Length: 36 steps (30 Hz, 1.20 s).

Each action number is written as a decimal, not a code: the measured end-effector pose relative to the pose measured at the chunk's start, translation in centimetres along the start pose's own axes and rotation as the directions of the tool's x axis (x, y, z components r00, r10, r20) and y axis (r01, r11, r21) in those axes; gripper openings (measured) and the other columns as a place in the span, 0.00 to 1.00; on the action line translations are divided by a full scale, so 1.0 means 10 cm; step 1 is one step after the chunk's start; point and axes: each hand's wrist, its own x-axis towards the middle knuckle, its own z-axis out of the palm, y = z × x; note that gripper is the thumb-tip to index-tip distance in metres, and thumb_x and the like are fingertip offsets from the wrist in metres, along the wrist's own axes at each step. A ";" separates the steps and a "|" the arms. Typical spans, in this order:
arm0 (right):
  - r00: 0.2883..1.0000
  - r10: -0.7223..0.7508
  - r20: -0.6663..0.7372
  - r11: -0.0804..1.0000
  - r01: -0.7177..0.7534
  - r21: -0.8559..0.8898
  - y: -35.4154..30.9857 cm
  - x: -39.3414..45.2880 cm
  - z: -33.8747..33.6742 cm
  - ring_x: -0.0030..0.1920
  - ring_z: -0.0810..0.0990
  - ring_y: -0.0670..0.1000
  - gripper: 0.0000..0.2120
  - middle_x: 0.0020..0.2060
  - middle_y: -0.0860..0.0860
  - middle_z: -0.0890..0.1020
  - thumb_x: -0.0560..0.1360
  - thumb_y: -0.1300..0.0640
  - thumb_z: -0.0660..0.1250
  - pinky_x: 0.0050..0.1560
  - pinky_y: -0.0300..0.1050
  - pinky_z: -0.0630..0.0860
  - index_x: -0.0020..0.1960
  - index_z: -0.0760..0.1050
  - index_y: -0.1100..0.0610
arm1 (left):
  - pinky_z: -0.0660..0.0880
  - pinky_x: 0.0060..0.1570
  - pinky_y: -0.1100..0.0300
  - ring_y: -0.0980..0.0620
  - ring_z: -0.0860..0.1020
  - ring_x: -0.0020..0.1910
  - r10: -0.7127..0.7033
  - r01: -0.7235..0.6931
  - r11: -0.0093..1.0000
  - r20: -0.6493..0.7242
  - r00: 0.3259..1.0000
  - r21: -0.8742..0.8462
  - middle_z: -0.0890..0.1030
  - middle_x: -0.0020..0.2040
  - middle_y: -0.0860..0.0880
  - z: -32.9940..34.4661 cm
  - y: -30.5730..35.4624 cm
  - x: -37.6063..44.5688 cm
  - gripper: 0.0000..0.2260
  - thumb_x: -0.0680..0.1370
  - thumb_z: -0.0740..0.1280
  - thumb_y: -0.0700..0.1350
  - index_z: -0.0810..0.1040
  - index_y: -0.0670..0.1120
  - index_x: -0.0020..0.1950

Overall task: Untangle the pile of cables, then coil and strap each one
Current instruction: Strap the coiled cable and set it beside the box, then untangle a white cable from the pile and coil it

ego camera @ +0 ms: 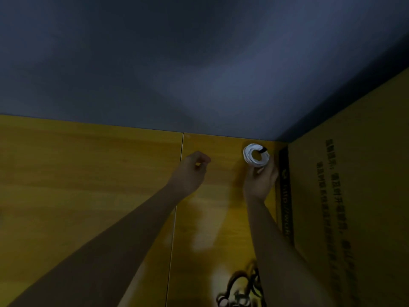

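Note:
A white cable coil [254, 156] with a black strap round it is at the far right of the wooden table [88, 173], close to the wall. My right hand [261, 180] grips the coil from below with fingers curled round its near side. My left hand [194, 167] hovers over the table to the left of the coil, its fingers curled and holding nothing. A blurred tangle of dark cables [241, 289] lies at the near edge, partly hidden behind my right forearm.
A large cardboard box [354, 196] with printed text stands along the right side, right next to the coil. A grey wall [199, 74] closes off the far edge of the table. A seam [177, 207] runs down the tabletop.

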 end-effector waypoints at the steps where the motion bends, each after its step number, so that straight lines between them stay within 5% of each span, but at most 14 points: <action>1: 1.000 -0.012 -0.009 1.000 0.012 -0.014 -0.02 -0.02 -0.02 0.68 0.67 0.62 0.27 0.70 0.62 0.65 0.78 0.60 0.64 0.63 0.54 0.69 0.75 0.61 0.59 | 0.71 0.36 0.60 0.46 0.79 0.47 0.007 -0.006 1.000 -0.019 1.000 0.026 0.75 0.50 0.51 -0.03 -0.02 -0.03 0.08 0.83 0.58 0.40 0.75 0.43 0.57; 4: 0.999 -0.043 -0.001 0.991 0.043 -0.127 -0.09 -0.14 -0.08 0.68 0.63 0.63 0.25 0.71 0.62 0.63 0.78 0.61 0.64 0.63 0.55 0.67 0.73 0.63 0.59 | 0.71 0.37 0.57 0.50 0.75 0.42 0.051 -0.036 0.985 -0.090 0.995 0.168 0.76 0.51 0.48 -0.17 -0.10 -0.15 0.08 0.83 0.58 0.43 0.74 0.45 0.58; 8: 0.969 -0.143 0.202 0.923 0.205 -0.327 -0.18 -0.46 -0.12 0.68 0.60 0.64 0.21 0.72 0.61 0.62 0.78 0.62 0.61 0.64 0.57 0.64 0.70 0.67 0.61 | 0.72 0.42 0.55 0.45 0.77 0.49 0.103 -0.048 0.947 -0.160 0.982 0.319 0.78 0.55 0.44 -0.58 -0.29 -0.38 0.10 0.83 0.58 0.45 0.75 0.43 0.60; 16: 0.719 -0.297 0.629 0.771 0.569 -0.286 -0.87 -1.68 0.44 0.68 0.61 0.62 0.17 0.70 0.59 0.65 0.79 0.60 0.60 0.65 0.53 0.64 0.67 0.71 0.60 | 0.69 0.47 0.51 0.42 0.75 0.54 0.137 0.157 0.739 -0.374 0.917 0.655 0.78 0.54 0.44 -2.11 -1.04 -1.44 0.11 0.83 0.57 0.46 0.74 0.44 0.60; 28: 0.483 -0.373 0.793 0.716 0.693 -0.085 -2.63 -4.36 2.11 0.66 0.65 0.62 0.17 0.68 0.58 0.65 0.80 0.60 0.60 0.62 0.54 0.67 0.68 0.70 0.58 | 0.73 0.54 0.47 0.42 0.74 0.59 -0.031 0.454 0.670 -0.589 0.808 0.588 0.76 0.61 0.44 -4.91 -2.60 -3.47 0.15 0.83 0.56 0.50 0.72 0.45 0.65; 32: 0.410 -0.361 0.838 0.712 0.701 -0.036 -3.16 -5.06 2.67 0.70 0.63 0.60 0.18 0.72 0.54 0.61 0.81 0.58 0.59 0.64 0.56 0.69 0.70 0.68 0.56 | 0.71 0.56 0.47 0.42 0.74 0.60 -0.086 0.516 0.630 -0.608 0.789 0.580 0.75 0.61 0.44 -5.64 -3.02 -3.79 0.14 0.83 0.55 0.48 0.71 0.45 0.65; 36: 0.340 -0.440 0.831 0.687 0.723 0.068 -3.68 -5.49 3.18 0.63 0.71 0.59 0.17 0.70 0.53 0.64 0.80 0.59 0.60 0.57 0.54 0.74 0.69 0.69 0.56 | 0.71 0.56 0.48 0.41 0.73 0.60 -0.132 0.557 0.596 -0.614 0.779 0.579 0.75 0.62 0.43 -6.28 -3.32 -3.81 0.14 0.83 0.56 0.48 0.70 0.44 0.65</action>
